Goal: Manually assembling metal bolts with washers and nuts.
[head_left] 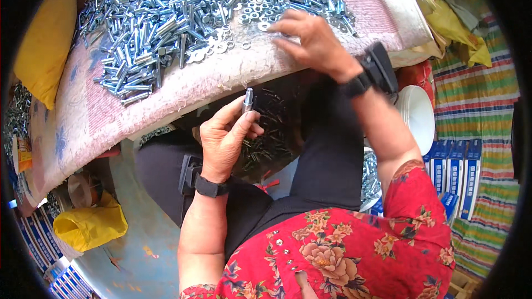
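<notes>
Left hand (224, 141) at frame centre pinches a bolt (247, 100) upright w/ tip free, right hand (310, 39) fingers loosely spread over washers (252, 14) on bench (221, 75), upper middle.

Two hands (224, 141); one held bolt (247, 99); one white bucket (419, 116).

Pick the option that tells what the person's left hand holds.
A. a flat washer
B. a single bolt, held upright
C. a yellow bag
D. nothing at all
B: the left hand pinches one silver bolt upright between thumb and fingers above the lap, while the right hand reaches among the washers on the cloth-covered board.
</notes>
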`<state>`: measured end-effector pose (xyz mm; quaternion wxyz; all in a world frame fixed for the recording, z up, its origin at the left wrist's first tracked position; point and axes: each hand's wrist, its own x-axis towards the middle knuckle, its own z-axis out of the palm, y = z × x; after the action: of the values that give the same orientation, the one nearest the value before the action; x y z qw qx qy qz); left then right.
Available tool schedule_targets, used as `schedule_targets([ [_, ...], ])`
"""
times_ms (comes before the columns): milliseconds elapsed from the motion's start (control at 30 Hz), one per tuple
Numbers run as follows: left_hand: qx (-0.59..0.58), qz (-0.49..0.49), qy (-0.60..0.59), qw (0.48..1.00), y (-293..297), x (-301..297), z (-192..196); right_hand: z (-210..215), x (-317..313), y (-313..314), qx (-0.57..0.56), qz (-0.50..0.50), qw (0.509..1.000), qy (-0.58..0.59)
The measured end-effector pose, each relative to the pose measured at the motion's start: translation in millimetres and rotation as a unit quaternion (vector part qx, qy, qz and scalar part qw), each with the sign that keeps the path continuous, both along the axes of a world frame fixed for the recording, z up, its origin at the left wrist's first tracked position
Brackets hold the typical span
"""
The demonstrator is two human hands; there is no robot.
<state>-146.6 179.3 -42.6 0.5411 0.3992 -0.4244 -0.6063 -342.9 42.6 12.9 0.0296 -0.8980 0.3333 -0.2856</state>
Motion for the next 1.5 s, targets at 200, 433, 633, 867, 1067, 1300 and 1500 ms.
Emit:
schedule_targets([
  [200, 0.024, -0.023, 0.043, 0.999, -2.8, 5.3, -4.7, -4.4, 2.9, -43.4, -0.071, 0.088, 0.966, 0.232],
  [433, 0.028, -0.030, 0.052, 0.998, -5.3, 6.1, -4.8, -17.2, 6.0, -53.1, -0.133, 0.118, 0.960, 0.215],
  [633, 0.020, -0.033, 0.051, 0.998, -9.6, 4.3, -7.7, -16.2, 15.8, -44.0, -0.115, 0.040, 0.975, 0.187],
  [867, -0.016, -0.011, 0.024, 1.000, -12.4, 5.0, -7.9, 3.5, 27.3, 45.6, 0.441, 0.099, 0.864, -0.221],
  [1067, -0.032, 0.008, -0.008, 0.999, -10.1, 2.6, -7.7, -1.4, 30.2, 63.2, 0.513, 0.081, 0.816, -0.254],
  [1300, -0.101, 0.050, -0.088, 0.990, -9.9, 4.4, -10.3, -7.6, 38.2, 71.8, 0.536, 0.055, 0.768, -0.346],
  [1500, -0.075, 0.051, -0.027, 0.996, -9.5, 1.7, -10.9, -12.5, 44.7, 77.5, 0.482, 0.060, 0.810, -0.330],
])
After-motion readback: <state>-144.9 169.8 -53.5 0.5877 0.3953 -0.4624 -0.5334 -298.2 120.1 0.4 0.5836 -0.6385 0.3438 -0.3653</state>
